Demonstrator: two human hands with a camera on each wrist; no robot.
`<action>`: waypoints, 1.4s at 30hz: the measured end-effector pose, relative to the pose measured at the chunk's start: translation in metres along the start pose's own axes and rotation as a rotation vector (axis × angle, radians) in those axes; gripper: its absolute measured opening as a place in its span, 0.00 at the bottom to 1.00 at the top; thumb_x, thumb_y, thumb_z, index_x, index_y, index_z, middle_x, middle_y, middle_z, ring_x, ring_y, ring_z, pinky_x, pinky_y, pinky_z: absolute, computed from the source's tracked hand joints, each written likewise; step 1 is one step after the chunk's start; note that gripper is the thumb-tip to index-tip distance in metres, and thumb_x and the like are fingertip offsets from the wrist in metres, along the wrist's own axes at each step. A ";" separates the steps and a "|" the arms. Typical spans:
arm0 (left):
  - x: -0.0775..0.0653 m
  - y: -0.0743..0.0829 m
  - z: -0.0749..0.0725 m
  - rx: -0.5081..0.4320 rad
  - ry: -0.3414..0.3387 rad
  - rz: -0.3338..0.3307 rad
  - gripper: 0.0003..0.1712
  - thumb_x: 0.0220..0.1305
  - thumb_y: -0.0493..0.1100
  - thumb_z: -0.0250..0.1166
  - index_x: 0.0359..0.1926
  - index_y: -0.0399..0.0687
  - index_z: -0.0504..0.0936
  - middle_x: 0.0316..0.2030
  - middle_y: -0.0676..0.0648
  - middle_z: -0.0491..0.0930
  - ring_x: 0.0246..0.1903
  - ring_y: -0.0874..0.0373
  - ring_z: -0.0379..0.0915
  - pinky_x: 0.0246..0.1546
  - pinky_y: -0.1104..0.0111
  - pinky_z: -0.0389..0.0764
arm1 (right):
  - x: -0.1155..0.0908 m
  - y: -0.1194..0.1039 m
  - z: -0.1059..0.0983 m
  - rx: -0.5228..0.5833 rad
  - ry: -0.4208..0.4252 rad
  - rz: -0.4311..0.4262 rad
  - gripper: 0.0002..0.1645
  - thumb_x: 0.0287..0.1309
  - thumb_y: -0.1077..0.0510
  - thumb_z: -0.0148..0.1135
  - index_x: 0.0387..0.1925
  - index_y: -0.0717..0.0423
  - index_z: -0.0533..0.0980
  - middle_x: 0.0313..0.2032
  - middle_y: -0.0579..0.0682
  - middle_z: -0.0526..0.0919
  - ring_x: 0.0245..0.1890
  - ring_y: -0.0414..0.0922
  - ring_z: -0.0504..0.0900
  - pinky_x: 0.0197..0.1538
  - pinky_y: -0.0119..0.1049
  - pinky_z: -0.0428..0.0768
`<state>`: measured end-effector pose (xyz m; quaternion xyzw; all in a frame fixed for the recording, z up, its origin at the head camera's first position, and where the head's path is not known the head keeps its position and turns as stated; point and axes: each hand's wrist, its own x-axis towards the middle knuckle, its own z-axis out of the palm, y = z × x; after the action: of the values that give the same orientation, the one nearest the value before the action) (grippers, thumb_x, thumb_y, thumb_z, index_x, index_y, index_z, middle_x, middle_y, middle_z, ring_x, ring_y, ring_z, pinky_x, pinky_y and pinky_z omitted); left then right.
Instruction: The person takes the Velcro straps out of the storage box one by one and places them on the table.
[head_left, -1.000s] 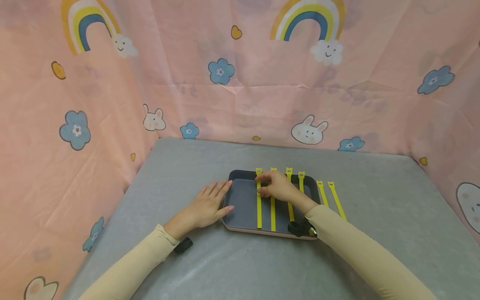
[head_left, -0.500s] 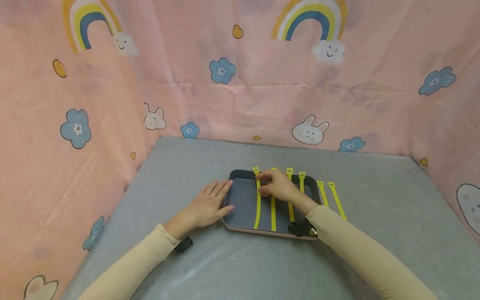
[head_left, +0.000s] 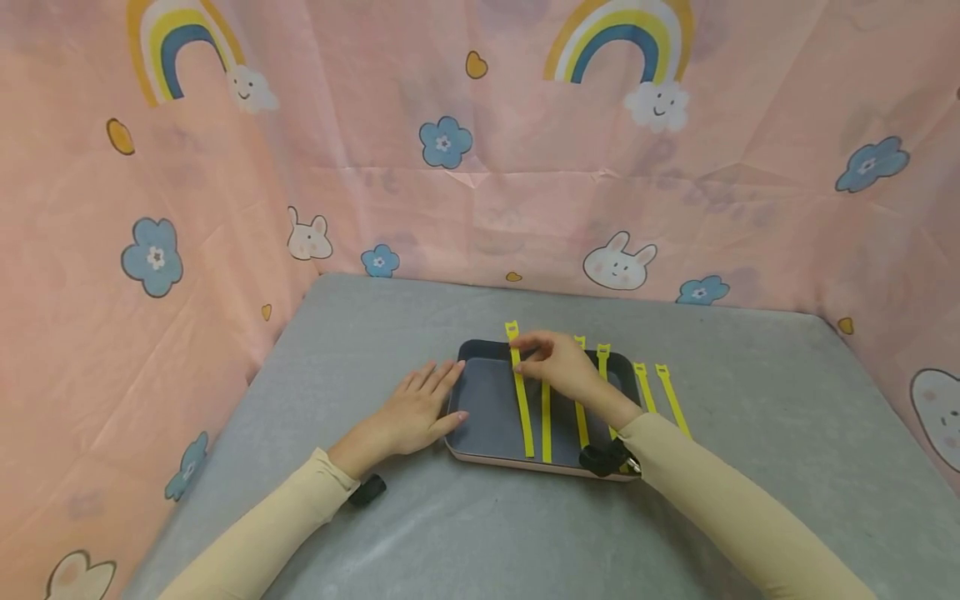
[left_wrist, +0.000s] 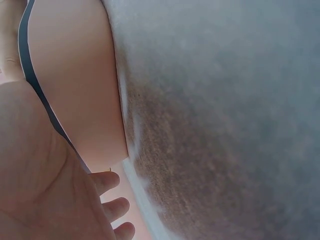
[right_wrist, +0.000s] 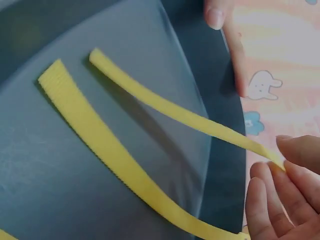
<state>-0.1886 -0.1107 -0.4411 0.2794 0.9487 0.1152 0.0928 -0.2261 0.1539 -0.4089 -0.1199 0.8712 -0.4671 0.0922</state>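
Observation:
My right hand pinches a yellow hook-and-loop cable tie near its slotted head, between thumb and fingertips. The head end is raised over the far rim of a dark grey rectangular tray, and the tail slants down toward the tray's floor. In the right wrist view, the held cable tie casts a shadow on the tray beside another tie that lies there. My left hand rests with spread, straight fingers at the tray's left rim. The left wrist view shows its palm against the tray's pink outer wall.
More yellow ties lie across the tray, including one tie just right of the held one. Two ties, a nearer one and an outer one, lie on the grey table to the right. A pink printed curtain surrounds the table.
My right hand has lifted the leftmost cable tie and moved it slightly up and away; its tail has swung left, then right. My left hand has stayed still.

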 end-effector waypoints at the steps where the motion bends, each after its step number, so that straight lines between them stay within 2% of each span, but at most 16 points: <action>1: 0.000 0.000 0.000 0.002 -0.003 -0.002 0.45 0.68 0.69 0.38 0.75 0.57 0.32 0.76 0.46 0.41 0.75 0.43 0.35 0.72 0.47 0.45 | -0.001 -0.001 -0.001 0.011 0.008 0.004 0.23 0.54 0.55 0.67 0.53 0.47 0.77 0.53 0.50 0.80 0.36 0.43 0.82 0.42 0.43 0.81; 6: 0.000 0.000 0.000 0.000 0.005 0.008 0.45 0.68 0.68 0.39 0.75 0.56 0.33 0.76 0.45 0.42 0.75 0.42 0.37 0.72 0.46 0.46 | -0.002 -0.006 -0.009 0.063 0.062 -0.005 0.23 0.53 0.55 0.67 0.52 0.42 0.76 0.54 0.48 0.78 0.38 0.44 0.82 0.44 0.45 0.81; 15: 0.000 0.001 0.001 -0.014 0.014 0.010 0.44 0.69 0.67 0.40 0.75 0.56 0.33 0.76 0.44 0.42 0.75 0.42 0.37 0.71 0.45 0.46 | -0.008 -0.007 -0.025 0.078 0.084 -0.076 0.23 0.56 0.55 0.65 0.55 0.43 0.74 0.53 0.48 0.78 0.40 0.46 0.83 0.49 0.44 0.80; 20: 0.001 0.001 0.004 -0.012 0.037 0.004 0.42 0.71 0.63 0.42 0.75 0.57 0.34 0.75 0.45 0.45 0.74 0.43 0.40 0.72 0.46 0.48 | -0.013 -0.009 -0.035 0.068 0.108 -0.055 0.24 0.56 0.53 0.65 0.55 0.43 0.74 0.54 0.48 0.79 0.40 0.42 0.83 0.50 0.43 0.80; 25: 0.002 0.003 0.003 -0.006 0.062 0.020 0.41 0.71 0.60 0.43 0.75 0.54 0.37 0.74 0.44 0.48 0.74 0.42 0.43 0.71 0.46 0.50 | -0.019 -0.002 -0.048 0.055 0.139 -0.066 0.27 0.56 0.51 0.65 0.58 0.46 0.73 0.54 0.49 0.79 0.38 0.35 0.83 0.48 0.40 0.80; 30: 0.003 0.002 0.002 -0.026 0.048 0.018 0.41 0.71 0.59 0.43 0.75 0.54 0.36 0.75 0.44 0.47 0.74 0.41 0.42 0.71 0.45 0.48 | -0.026 0.006 -0.065 0.060 0.161 -0.063 0.29 0.57 0.49 0.64 0.61 0.47 0.71 0.56 0.52 0.77 0.37 0.31 0.82 0.46 0.37 0.81; 34: 0.005 0.001 0.003 -0.030 0.033 0.014 0.42 0.71 0.59 0.44 0.75 0.55 0.34 0.75 0.43 0.46 0.74 0.41 0.40 0.71 0.44 0.47 | -0.035 0.013 -0.081 0.053 0.190 -0.063 0.29 0.57 0.48 0.63 0.61 0.44 0.71 0.56 0.51 0.77 0.37 0.32 0.82 0.45 0.34 0.81; 38: 0.004 0.000 0.004 -0.023 0.006 -0.005 0.42 0.71 0.60 0.43 0.75 0.57 0.32 0.75 0.44 0.45 0.74 0.42 0.39 0.71 0.45 0.46 | -0.047 0.020 -0.097 0.071 0.210 -0.061 0.30 0.58 0.48 0.63 0.62 0.45 0.70 0.56 0.48 0.75 0.38 0.33 0.82 0.45 0.30 0.81; 42: 0.004 -0.001 0.006 -0.016 -0.006 -0.022 0.42 0.71 0.61 0.42 0.75 0.59 0.30 0.75 0.46 0.44 0.75 0.43 0.39 0.72 0.45 0.46 | -0.060 0.029 -0.113 0.045 0.243 -0.024 0.29 0.58 0.46 0.62 0.61 0.43 0.71 0.55 0.42 0.76 0.38 0.30 0.82 0.43 0.26 0.80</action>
<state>-0.1906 -0.1085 -0.4477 0.2685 0.9505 0.1210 0.0991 -0.2034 0.2765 -0.3681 -0.0707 0.8639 -0.4984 -0.0168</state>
